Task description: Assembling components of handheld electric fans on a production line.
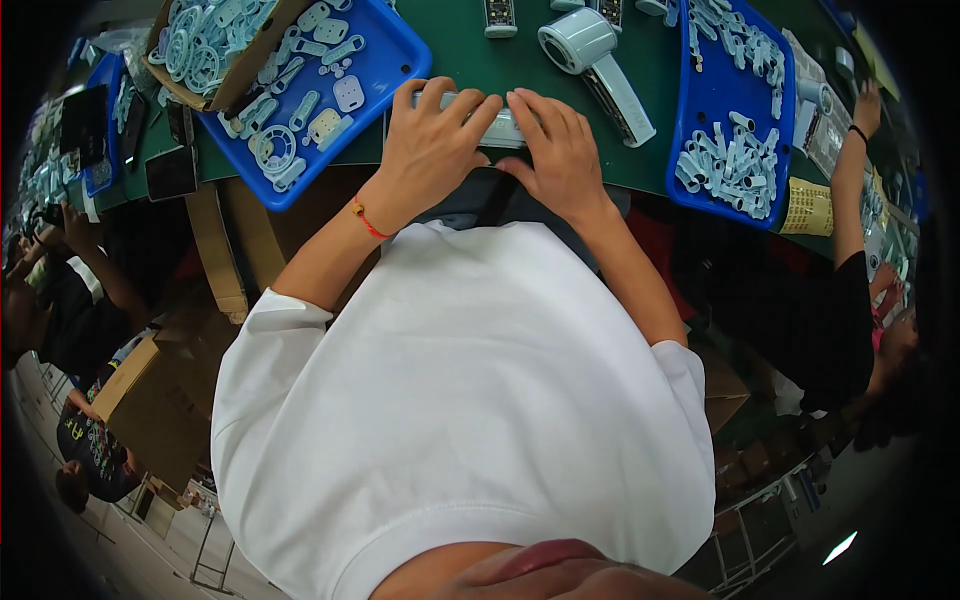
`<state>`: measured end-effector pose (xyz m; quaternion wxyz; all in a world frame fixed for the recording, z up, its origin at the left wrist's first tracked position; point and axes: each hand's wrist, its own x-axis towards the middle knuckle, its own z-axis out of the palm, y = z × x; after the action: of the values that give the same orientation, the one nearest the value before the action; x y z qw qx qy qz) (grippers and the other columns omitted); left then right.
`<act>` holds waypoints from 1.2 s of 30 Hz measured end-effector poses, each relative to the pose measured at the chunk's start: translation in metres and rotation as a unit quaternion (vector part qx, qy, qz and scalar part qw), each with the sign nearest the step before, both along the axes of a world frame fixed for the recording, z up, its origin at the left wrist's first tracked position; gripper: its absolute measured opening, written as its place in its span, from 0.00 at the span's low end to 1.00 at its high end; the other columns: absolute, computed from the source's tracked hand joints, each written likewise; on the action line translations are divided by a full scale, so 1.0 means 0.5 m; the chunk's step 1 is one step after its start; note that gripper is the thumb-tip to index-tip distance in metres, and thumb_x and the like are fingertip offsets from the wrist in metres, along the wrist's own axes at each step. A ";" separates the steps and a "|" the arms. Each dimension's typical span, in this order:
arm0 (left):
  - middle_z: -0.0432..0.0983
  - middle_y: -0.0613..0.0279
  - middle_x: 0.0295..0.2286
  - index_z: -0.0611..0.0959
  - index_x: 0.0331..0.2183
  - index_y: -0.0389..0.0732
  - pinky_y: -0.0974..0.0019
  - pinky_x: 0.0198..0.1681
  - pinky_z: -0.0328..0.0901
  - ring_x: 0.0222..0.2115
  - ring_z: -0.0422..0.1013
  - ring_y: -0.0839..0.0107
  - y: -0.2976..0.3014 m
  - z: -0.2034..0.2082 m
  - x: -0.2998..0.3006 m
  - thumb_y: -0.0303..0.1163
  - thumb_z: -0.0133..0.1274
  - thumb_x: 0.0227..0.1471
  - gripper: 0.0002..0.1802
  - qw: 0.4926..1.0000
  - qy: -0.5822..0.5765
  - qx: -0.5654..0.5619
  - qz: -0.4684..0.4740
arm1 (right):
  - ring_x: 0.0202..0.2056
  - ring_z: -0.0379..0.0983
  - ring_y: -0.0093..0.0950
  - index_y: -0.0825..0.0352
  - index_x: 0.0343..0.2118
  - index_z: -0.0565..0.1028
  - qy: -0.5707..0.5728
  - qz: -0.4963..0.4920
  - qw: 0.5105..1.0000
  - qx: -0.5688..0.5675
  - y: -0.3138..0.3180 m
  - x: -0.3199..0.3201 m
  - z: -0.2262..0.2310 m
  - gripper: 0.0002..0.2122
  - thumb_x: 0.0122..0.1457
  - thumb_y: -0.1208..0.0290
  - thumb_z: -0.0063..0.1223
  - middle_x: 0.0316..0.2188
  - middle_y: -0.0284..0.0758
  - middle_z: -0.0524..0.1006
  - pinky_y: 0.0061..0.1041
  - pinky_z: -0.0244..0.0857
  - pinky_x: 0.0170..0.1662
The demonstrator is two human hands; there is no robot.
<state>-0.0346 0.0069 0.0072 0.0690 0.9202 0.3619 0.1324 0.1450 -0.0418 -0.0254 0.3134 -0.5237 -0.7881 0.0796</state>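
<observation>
At the near edge of the green table, both my hands are closed around a pale blue plastic casing [504,131]. My left hand [432,140], with a red cord bracelet at the wrist, grips its left end from above. The fingers of my right hand [558,150] are bent over its right end, thumb on the near side. Only the middle of the casing shows between my fingers; its ends are hidden. Beyond my right hand lies a pale blue device [597,70] with a round head and a long handle, its inner parts partly exposed.
A blue tray [395,75] at left holds flat plastic parts and a cardboard box [232,88] of rings. Small curved pieces fill another blue tray [684,130] at right. A yellow sheet [807,207] lies beside it. Other people work at both sides; one arm [850,200] reaches in from the right.
</observation>
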 end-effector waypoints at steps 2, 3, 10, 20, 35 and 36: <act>0.65 0.64 0.44 0.74 0.44 0.49 0.51 0.50 0.52 0.44 0.60 0.62 0.002 0.015 0.001 0.36 0.66 0.25 0.37 0.996 -0.069 0.053 0.034 | 0.40 0.68 0.34 0.67 0.48 0.69 -0.007 0.009 0.998 -0.068 0.002 0.007 -0.001 0.26 0.44 0.64 0.61 0.42 0.38 0.71 0.29 0.61 0.43; 0.61 0.61 0.46 0.70 0.48 0.45 0.53 0.53 0.50 0.48 0.56 0.59 -0.003 0.028 -0.005 0.38 0.67 0.28 0.41 0.986 -0.119 0.088 0.073 | 0.39 0.68 0.31 0.68 0.49 0.68 0.139 -0.020 0.975 -0.175 0.002 0.003 0.018 0.27 0.46 0.62 0.60 0.41 0.38 0.71 0.26 0.61 0.42; 0.66 0.56 0.38 0.65 0.49 0.33 0.75 0.33 0.64 0.34 0.67 0.74 -0.014 0.047 0.071 0.40 0.58 0.47 0.32 0.619 -0.524 -0.569 0.137 | 0.47 0.61 0.29 0.68 0.58 0.53 0.432 0.039 0.839 -0.330 -0.005 0.002 0.097 0.32 0.54 0.62 0.52 0.48 0.41 0.61 0.28 0.61 0.47; 0.74 0.59 0.32 0.76 0.40 0.36 0.69 0.32 0.65 0.27 0.71 0.68 0.630 0.046 0.134 0.39 0.59 0.39 0.25 0.888 -0.213 -0.356 0.201 | 0.36 0.70 0.25 0.70 0.41 0.73 0.269 -0.270 0.914 -0.136 0.015 0.241 0.126 0.11 0.56 0.71 0.49 0.36 0.35 0.72 0.20 0.64 0.40; 0.69 0.49 0.46 0.67 0.50 0.50 0.55 0.46 0.63 0.46 0.67 0.57 0.684 -0.022 0.651 0.58 0.44 0.47 0.32 0.924 -0.079 -0.350 0.133 | 0.38 0.68 0.40 0.65 0.41 0.71 -0.099 -0.263 0.955 -0.096 0.213 0.382 0.031 0.15 0.48 0.79 0.49 0.38 0.39 0.71 0.35 0.63 0.42; 0.69 0.47 0.45 0.68 0.48 0.49 0.55 0.46 0.63 0.46 0.67 0.55 0.683 -0.028 0.652 0.52 0.47 0.46 0.29 0.931 -0.084 -0.327 0.138 | 0.38 0.68 0.41 0.64 0.40 0.71 -0.102 -0.270 0.947 -0.140 0.213 0.383 0.023 0.14 0.48 0.79 0.50 0.38 0.40 0.71 0.35 0.64 0.42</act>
<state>0.2912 0.3485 -0.0069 0.3777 0.7729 0.5015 0.0919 0.3366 0.0650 -0.0139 0.1650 -0.7610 -0.6256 0.0476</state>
